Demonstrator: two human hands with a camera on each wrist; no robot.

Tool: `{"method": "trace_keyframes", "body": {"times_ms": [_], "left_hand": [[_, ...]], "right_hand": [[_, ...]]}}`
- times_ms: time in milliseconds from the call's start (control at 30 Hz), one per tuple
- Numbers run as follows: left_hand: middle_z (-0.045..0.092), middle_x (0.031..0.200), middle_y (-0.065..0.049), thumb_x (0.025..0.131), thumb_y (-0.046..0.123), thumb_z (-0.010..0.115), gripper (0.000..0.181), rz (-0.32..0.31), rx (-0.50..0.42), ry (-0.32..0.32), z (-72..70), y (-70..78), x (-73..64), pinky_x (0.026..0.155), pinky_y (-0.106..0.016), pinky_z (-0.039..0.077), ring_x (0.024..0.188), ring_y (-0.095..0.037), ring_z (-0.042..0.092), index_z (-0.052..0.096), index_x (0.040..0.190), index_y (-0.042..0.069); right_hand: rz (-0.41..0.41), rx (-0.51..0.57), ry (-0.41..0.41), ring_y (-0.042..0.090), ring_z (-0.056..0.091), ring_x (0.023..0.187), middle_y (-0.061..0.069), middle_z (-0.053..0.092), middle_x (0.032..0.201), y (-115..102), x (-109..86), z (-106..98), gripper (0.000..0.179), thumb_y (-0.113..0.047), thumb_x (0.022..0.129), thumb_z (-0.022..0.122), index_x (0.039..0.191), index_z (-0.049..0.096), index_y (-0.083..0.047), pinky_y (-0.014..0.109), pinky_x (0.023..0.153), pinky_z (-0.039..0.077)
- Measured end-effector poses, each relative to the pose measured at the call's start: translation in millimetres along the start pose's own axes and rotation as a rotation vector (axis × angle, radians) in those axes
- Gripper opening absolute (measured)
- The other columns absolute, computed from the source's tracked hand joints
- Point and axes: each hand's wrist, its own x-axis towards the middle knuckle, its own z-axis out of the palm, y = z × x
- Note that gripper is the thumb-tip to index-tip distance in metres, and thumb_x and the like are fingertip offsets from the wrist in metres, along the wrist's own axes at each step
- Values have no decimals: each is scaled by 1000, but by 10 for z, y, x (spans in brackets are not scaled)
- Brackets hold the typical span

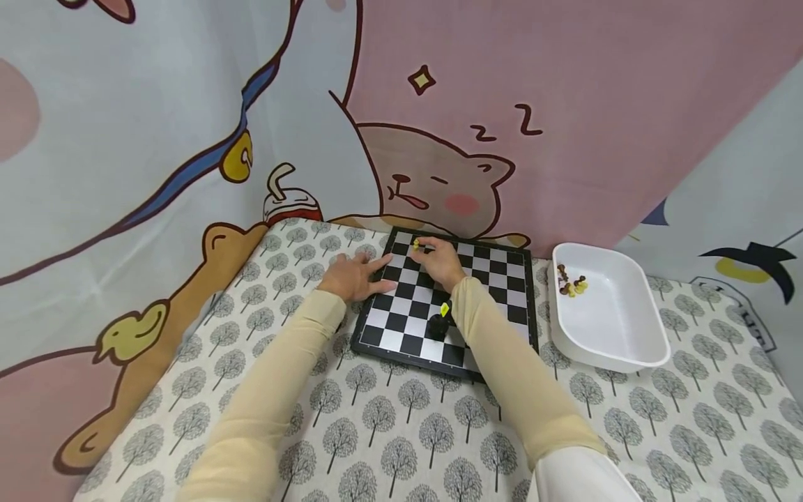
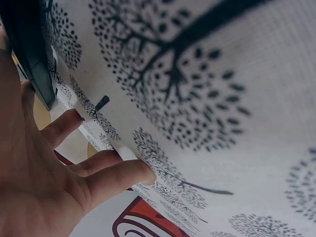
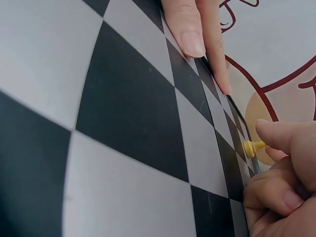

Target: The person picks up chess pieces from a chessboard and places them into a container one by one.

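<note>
A black-and-white chessboard [image 1: 419, 328] lies on the patterned cloth. My right hand [image 1: 441, 263] reaches over it and pinches a small yellow chess piece [image 3: 253, 148] between thumb and finger at the far left corner. The piece's round base faces the board surface, and its top is hidden by the fingers. My left hand [image 1: 353, 277] rests at the board's left edge, thumb and index finger over the outer squares. In the left wrist view, its other fingers [image 2: 121, 178] stretch out over the cloth.
To the board's right stands a white plastic tub [image 1: 611, 307] with several brown and yellow chess pieces [image 1: 571, 287] inside. A small black object [image 1: 437, 326] with a yellow tag shows beside the right sleeve. Behind the table hangs a cartoon-print curtain [image 1: 564, 104].
</note>
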Motion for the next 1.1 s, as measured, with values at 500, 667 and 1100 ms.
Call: {"method": "trace_keyframes", "body": {"times_ms": [500, 667, 1100], "left_hand": [[29, 169, -10, 93, 84, 29, 79, 15, 0, 17, -7, 0, 7, 106, -61, 51, 143, -52, 40, 8, 161, 49], [28, 169, -9, 92, 84, 29, 80, 10, 0, 16, -6, -4, 17, 104, -61, 53, 144, -52, 39, 7, 161, 50], [26, 170, -9, 93, 84, 29, 80, -3, -11, 1, -11, 18, 8, 103, -62, 53, 146, -52, 36, 7, 161, 50]], "right_hand": [[5, 7, 28, 17, 47, 63, 0, 51, 71, 26, 56, 4, 27, -27, 97, 70, 122, 70, -16, 30, 59, 43], [-8, -2, 50, 15, 46, 59, -3, 49, 66, 22, 71, 21, 22, -27, 97, 70, 115, 72, -14, 29, 59, 42], [-43, 8, -2, 17, 49, 67, 0, 60, 83, -44, -61, -113, 26, -30, 98, 68, 118, 69, -14, 29, 60, 43]]}}
